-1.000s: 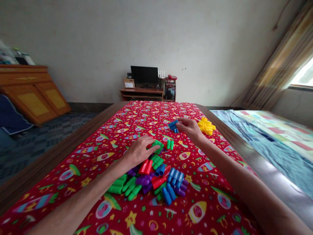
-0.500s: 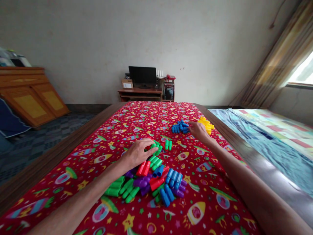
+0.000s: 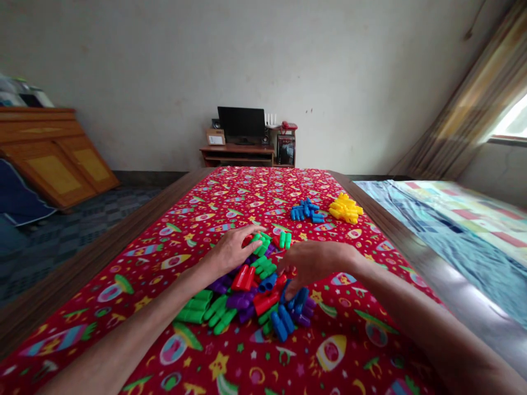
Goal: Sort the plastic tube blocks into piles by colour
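Note:
Several plastic toy blocks in mixed colours form a heap on the red cloth. At the heap's far left side is my left hand (image 3: 234, 248), its fingers and thumb apart beside a green block (image 3: 262, 241). My right hand (image 3: 315, 264) reaches over the heap's right side, thumb and fingers spread above a blue block (image 3: 301, 300); no block shows lifted in it. Between the hands lie another green block (image 3: 263, 267), a red block (image 3: 244, 277) and a purple block (image 3: 240, 299). Part of the heap is hidden under both hands.
A small group of blue blocks (image 3: 304, 210) and a pile of yellow blocks (image 3: 346, 208) sit farther off at the right. The patterned red cloth (image 3: 263, 189) covers the table. Beyond stand a desk (image 3: 236, 148) with a monitor (image 3: 241, 123); a bed (image 3: 448, 230) is at right.
My right hand has come back from the separate blue group to the near heap. One more blue block shows at that group's right. My left hand has barely moved.

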